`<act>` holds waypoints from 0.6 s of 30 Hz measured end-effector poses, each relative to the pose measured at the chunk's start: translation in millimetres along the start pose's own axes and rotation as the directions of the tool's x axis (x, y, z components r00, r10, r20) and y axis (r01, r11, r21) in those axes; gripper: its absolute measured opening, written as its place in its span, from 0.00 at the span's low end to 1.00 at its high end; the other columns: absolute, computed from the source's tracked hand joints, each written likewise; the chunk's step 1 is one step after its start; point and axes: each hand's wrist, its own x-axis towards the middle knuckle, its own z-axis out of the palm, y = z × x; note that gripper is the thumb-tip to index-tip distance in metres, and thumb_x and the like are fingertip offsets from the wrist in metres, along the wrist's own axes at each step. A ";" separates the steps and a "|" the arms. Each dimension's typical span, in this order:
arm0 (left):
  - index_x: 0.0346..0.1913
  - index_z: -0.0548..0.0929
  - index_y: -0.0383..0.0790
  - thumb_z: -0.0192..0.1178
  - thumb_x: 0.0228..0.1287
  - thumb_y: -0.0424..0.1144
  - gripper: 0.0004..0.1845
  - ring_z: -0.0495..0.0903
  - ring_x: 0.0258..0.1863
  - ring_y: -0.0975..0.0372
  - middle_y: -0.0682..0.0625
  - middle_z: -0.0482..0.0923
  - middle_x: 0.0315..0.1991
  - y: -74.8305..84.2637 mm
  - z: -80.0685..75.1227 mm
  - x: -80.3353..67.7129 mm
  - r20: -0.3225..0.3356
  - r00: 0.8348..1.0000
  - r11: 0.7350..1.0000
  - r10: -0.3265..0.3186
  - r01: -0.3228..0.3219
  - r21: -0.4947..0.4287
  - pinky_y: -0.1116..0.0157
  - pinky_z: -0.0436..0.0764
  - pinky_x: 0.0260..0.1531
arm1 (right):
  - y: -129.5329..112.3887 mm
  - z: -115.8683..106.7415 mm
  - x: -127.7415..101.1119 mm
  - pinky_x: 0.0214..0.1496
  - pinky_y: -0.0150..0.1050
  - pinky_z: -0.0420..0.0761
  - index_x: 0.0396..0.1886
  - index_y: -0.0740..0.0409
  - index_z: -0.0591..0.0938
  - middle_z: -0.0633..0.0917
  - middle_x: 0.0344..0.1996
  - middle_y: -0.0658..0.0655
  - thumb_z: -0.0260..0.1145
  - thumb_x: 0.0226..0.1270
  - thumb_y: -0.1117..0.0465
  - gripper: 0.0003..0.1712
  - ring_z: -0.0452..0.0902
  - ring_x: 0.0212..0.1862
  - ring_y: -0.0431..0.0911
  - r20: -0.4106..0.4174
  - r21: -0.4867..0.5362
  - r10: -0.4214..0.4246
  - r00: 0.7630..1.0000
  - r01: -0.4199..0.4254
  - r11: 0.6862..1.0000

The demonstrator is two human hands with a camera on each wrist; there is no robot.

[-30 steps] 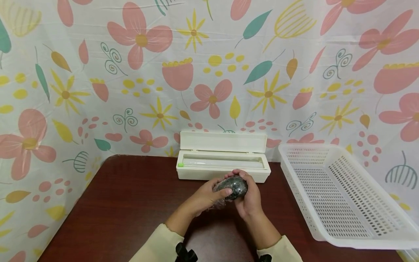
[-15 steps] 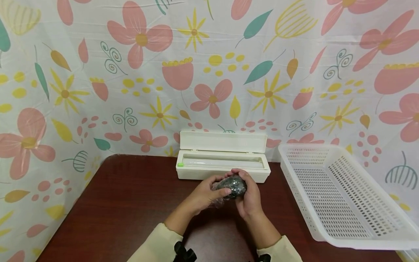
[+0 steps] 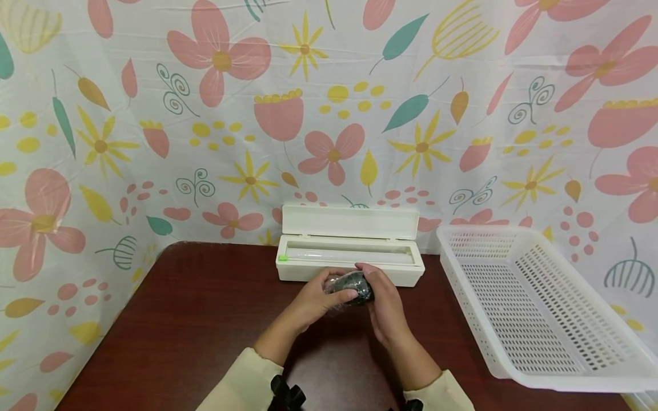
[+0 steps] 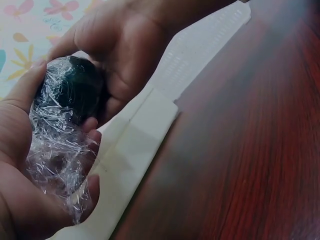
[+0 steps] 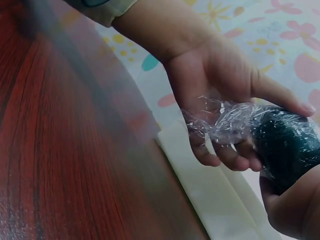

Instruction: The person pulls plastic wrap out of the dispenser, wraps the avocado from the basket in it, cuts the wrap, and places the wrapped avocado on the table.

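Observation:
Both hands hold a dark green, rounded thing wrapped in cling film (image 3: 358,283) above the table, in front of a long white box. My left hand (image 3: 308,301) grips its left end, the thumb lying over the near side. Around the other end curls my right hand (image 3: 386,308), covering much of that side. In the left wrist view, loose crinkled cling film (image 4: 55,160) trails from the wrapped thing into the left palm. The right wrist view shows the same gathered film (image 5: 225,122) against the left hand's fingers. What lies under the film is not clear.
Just behind the hands stands the white cling film box (image 3: 329,274), its lid (image 3: 349,222) raised, a film roll (image 3: 349,255) inside. A white perforated basket (image 3: 488,342) sits at the right. The brown table (image 3: 195,319) meets a floral curtain (image 3: 308,114) at the back.
Both hands have shifted slightly left with the wrapped thing. The right hand has turned and now covers more of its right end. The box and basket stay where they were.

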 end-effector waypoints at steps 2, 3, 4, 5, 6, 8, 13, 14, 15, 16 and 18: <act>0.67 0.72 0.49 0.71 0.60 0.57 0.35 0.80 0.49 0.58 0.42 0.78 0.58 -0.6 -0.9 0.4 0.001 1.000 1.000 0.010 -0.010 0.026 0.64 0.82 0.44 | 0.2 0.0 0.4 0.48 0.31 0.81 0.65 0.65 0.76 0.80 0.53 0.53 0.54 0.81 0.48 0.27 0.79 0.48 0.40 -0.007 -0.005 0.000 1.000 0.000 1.000; 0.68 0.72 0.51 0.71 0.60 0.58 0.36 0.79 0.51 0.58 0.43 0.77 0.59 -0.4 -1.2 0.3 -0.005 1.000 0.999 0.015 -0.015 0.053 0.64 0.82 0.45 | 0.3 -0.1 0.6 0.48 0.31 0.82 0.65 0.65 0.76 0.80 0.53 0.53 0.54 0.80 0.49 0.27 0.79 0.49 0.40 -0.013 -0.004 0.000 1.000 0.000 1.000; 0.69 0.71 0.52 0.71 0.60 0.59 0.37 0.78 0.52 0.58 0.44 0.77 0.60 0.0 -1.6 0.1 -0.009 1.000 0.996 0.023 -0.022 0.083 0.63 0.81 0.47 | 0.3 -0.1 0.8 0.48 0.31 0.82 0.64 0.66 0.76 0.80 0.53 0.53 0.55 0.80 0.49 0.27 0.79 0.49 0.40 -0.017 -0.002 -0.002 1.000 0.002 1.000; 0.70 0.70 0.53 0.71 0.59 0.60 0.39 0.78 0.54 0.58 0.45 0.76 0.62 0.8 -1.7 -0.1 -0.018 0.999 0.992 0.030 -0.027 0.120 0.62 0.80 0.50 | 0.4 -0.1 1.0 0.48 0.31 0.82 0.64 0.66 0.76 0.80 0.53 0.54 0.55 0.80 0.49 0.27 0.79 0.49 0.40 -0.022 0.001 -0.004 1.000 0.004 1.000; 0.71 0.70 0.54 0.71 0.58 0.61 0.40 0.77 0.56 0.58 0.46 0.75 0.63 2.0 -1.7 -0.6 -0.024 0.999 0.987 0.041 -0.037 0.159 0.60 0.79 0.53 | 0.5 -0.1 1.2 0.48 0.31 0.82 0.64 0.66 0.76 0.81 0.53 0.54 0.55 0.80 0.50 0.27 0.79 0.50 0.40 -0.025 0.001 -0.007 1.000 0.007 1.000; 0.73 0.68 0.54 0.72 0.55 0.63 0.45 0.76 0.60 0.58 0.48 0.75 0.65 4.8 -1.2 -1.7 -0.038 0.997 0.964 0.074 -0.062 0.260 0.57 0.77 0.59 | 0.6 0.0 1.6 0.49 0.31 0.81 0.64 0.66 0.76 0.80 0.54 0.53 0.55 0.80 0.49 0.27 0.79 0.51 0.41 -0.029 -0.006 -0.010 1.000 0.010 1.000; 0.75 0.67 0.49 0.74 0.51 0.64 0.50 0.73 0.67 0.56 0.52 0.74 0.66 14.8 4.5 -6.3 -0.052 0.970 0.844 0.238 -0.181 0.504 0.49 0.72 0.67 | 1.1 0.9 2.1 0.53 0.31 0.80 0.63 0.65 0.75 0.79 0.56 0.54 0.57 0.79 0.48 0.27 0.77 0.56 0.42 -0.044 -0.033 -0.022 0.999 0.020 0.999; 0.74 0.67 0.48 0.74 0.51 0.64 0.50 0.72 0.68 0.55 0.52 0.74 0.66 16.4 6.4 -7.2 -0.053 0.960 0.819 0.275 -0.206 0.536 0.48 0.71 0.68 | 1.2 1.3 1.8 0.54 0.31 0.80 0.63 0.65 0.75 0.78 0.56 0.54 0.56 0.79 0.48 0.27 0.77 0.57 0.42 -0.044 -0.039 -0.026 0.999 0.024 0.999; 0.74 0.68 0.48 0.74 0.52 0.63 0.49 0.71 0.68 0.54 0.51 0.74 0.67 17.4 8.2 -8.0 -0.051 0.950 0.798 0.309 -0.229 0.558 0.48 0.71 0.68 | 1.3 1.8 1.4 0.54 0.31 0.80 0.63 0.65 0.75 0.78 0.57 0.54 0.56 0.79 0.48 0.27 0.76 0.58 0.42 -0.040 -0.046 -0.033 0.999 0.031 0.998; 0.73 0.68 0.47 0.74 0.53 0.63 0.48 0.71 0.69 0.54 0.51 0.73 0.67 18.2 10.3 -8.8 -0.050 0.940 0.783 0.337 -0.250 0.570 0.47 0.70 0.68 | 1.3 2.4 0.8 0.55 0.31 0.80 0.63 0.64 0.75 0.77 0.58 0.54 0.56 0.79 0.48 0.26 0.76 0.59 0.42 -0.033 -0.055 -0.039 0.999 0.038 0.998; 0.73 0.69 0.47 0.73 0.54 0.62 0.46 0.69 0.70 0.54 0.51 0.71 0.69 18.2 13.8 -9.1 -0.042 0.924 0.757 0.380 -0.285 0.587 0.46 0.68 0.70 | 0.9 3.8 -1.2 0.56 0.31 0.80 0.63 0.63 0.74 0.77 0.60 0.55 0.55 0.80 0.49 0.25 0.75 0.61 0.42 -0.009 -0.070 -0.054 0.999 0.053 0.996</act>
